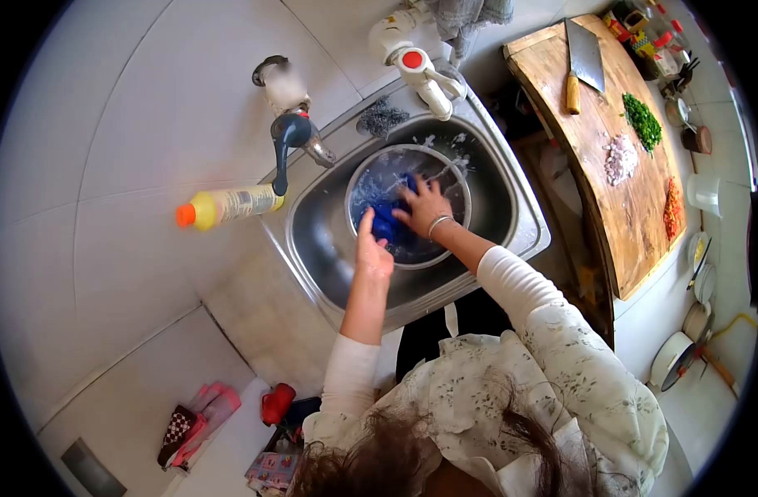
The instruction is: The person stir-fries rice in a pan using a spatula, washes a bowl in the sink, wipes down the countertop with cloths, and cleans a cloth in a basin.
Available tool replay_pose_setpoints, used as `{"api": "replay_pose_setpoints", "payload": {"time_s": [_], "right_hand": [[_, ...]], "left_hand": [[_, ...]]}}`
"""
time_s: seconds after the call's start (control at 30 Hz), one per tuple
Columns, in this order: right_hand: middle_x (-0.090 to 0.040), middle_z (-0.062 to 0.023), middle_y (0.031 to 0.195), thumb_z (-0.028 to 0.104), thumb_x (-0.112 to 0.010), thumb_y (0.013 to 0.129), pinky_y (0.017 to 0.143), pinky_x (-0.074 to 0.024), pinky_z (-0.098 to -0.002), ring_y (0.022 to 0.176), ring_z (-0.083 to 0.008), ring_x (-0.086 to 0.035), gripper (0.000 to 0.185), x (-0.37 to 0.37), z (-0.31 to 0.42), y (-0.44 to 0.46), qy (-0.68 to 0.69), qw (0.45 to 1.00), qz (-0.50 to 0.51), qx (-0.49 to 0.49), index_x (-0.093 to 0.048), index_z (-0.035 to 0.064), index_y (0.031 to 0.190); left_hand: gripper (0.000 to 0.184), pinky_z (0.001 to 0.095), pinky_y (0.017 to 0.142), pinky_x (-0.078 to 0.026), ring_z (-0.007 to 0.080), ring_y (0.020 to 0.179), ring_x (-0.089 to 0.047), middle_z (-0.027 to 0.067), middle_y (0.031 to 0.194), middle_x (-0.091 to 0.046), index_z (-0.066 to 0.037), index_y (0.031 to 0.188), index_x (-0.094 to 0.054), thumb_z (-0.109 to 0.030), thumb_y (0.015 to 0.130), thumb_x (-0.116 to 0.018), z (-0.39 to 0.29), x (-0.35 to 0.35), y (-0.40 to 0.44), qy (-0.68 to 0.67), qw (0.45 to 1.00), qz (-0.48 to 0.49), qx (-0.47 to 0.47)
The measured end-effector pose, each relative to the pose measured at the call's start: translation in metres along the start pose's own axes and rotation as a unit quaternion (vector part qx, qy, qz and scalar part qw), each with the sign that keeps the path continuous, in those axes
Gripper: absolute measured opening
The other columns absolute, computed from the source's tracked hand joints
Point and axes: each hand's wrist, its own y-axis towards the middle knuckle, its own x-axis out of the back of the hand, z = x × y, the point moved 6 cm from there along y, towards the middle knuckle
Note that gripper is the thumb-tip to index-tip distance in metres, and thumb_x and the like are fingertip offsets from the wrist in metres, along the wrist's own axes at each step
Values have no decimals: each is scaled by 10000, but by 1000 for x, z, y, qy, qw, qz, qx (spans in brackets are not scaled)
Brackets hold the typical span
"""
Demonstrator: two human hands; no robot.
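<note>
A round metal basin (462, 178) of sudsy water stands in the sink (317, 257). In it lies a wet, bunched blue cloth (385, 222), partly under the water. My right hand (426, 209), with a bracelet at the wrist, rests over the cloth's right side with its fingers spread. Along the cloth's left edge is my left hand (374, 253), turned on its side, fingers stretched out and thumb apart. Both hands are at the basin; some fingertips are hard to make out against the cloth and suds.
A dark-handled tap (292, 137) and a white tap (424, 79) rise behind the sink, with a steel scourer (382, 118) between. A yellow bottle (230, 205) stands left. At right, a cutting board (561, 74) bears a cleaver (584, 62) and chopped greens (642, 122).
</note>
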Motion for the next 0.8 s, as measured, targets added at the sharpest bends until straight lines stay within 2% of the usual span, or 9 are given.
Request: {"api": "replay_pose_setpoints", "payload": {"time_s": [0.07, 0.1, 0.2, 0.3, 0.4, 0.53, 0.57, 0.67, 0.8], "right_hand": [[-375, -72, 1348, 441, -584, 801, 883, -416, -542, 1298, -286, -260, 463, -6, 2, 4, -111, 983, 101, 106, -506, 302, 1236], [-408, -94, 1320, 411, -609, 781, 868, -443, -507, 1233, -303, -370, 441, 0, -2, 9, -115, 982, 85, 120, -534, 296, 1201], [-493, -153, 1220, 264, -649, 735, 883, -456, -423, 964, -361, -578, 417, -44, -20, 22, 162, 969, 29, -187, -564, 260, 1143], [-604, -209, 1059, 319, -656, 695, 897, -433, -375, 1022, -381, -555, 363, -54, -3, 9, 435, 878, 129, -153, -636, 162, 1022], [-636, -123, 940, 351, -728, 695, 811, -462, -343, 867, -227, -588, 356, -49, 23, -5, 416, 902, 113, -31, -639, 115, 947], [-640, -199, 754, 430, -632, 724, 713, -485, -400, 755, -344, -628, 379, 11, 28, -12, 251, 956, -37, -144, -644, 88, 888], [-637, -200, 737, 445, -605, 738, 686, -493, -411, 720, -360, -625, 377, 18, 22, -7, 205, 960, -89, -171, -648, 92, 863], [-633, -198, 714, 420, -582, 763, 677, -498, -440, 739, -381, -619, 321, 17, 22, -7, 231, 951, -101, -180, -650, 111, 823], [-624, -245, 813, 440, -573, 747, 774, -479, -439, 820, -424, -594, 336, 12, 45, -37, 309, 937, -8, -162, -668, 141, 866]], "left_hand": [[783, 385, 1006, -248, 259, 1169, -318, 78, 1311, -370, -96, 1293, -416, -486, 679, -706, 24, -12, 2, -1, 1000, -8, 24], [798, 419, 1024, -246, 263, 1198, -335, 76, 1321, -396, -99, 1314, -392, -500, 694, -695, 34, -15, 5, 6, 999, -11, 30], [819, 487, 1044, -250, 279, 1258, -342, 88, 1396, -350, -100, 1356, -331, -602, 757, -575, 62, -10, 56, -109, 980, 107, 130], [712, 492, 985, -335, 317, 1142, -460, 121, 1262, -482, -95, 1226, -473, -648, 777, -492, 49, -12, 60, -195, 968, 102, 121], [492, 450, 910, -423, 303, 1035, -532, 160, 1114, -547, -51, 1112, -506, -469, 855, -470, 35, -6, 58, -168, 971, 163, 38], [456, 435, 870, -469, 290, 1055, -544, 158, 1138, -545, -28, 1155, -492, -396, 890, -441, 39, -9, 52, -170, 981, 90, 26], [380, 420, 902, -459, 286, 1071, -538, 143, 1170, -537, -15, 1189, -470, -274, 939, -350, 43, -17, 57, -142, 984, 107, 25], [339, 399, 942, -440, 248, 1079, -533, 144, 1175, -531, -27, 1226, -441, -125, 945, -278, 40, -17, 57, -107, 991, 82, 6], [320, 392, 937, -442, 240, 1061, -544, 140, 1157, -548, -15, 1190, -463, -154, 949, -304, 45, -17, 55, -105, 988, 108, -24]]}}
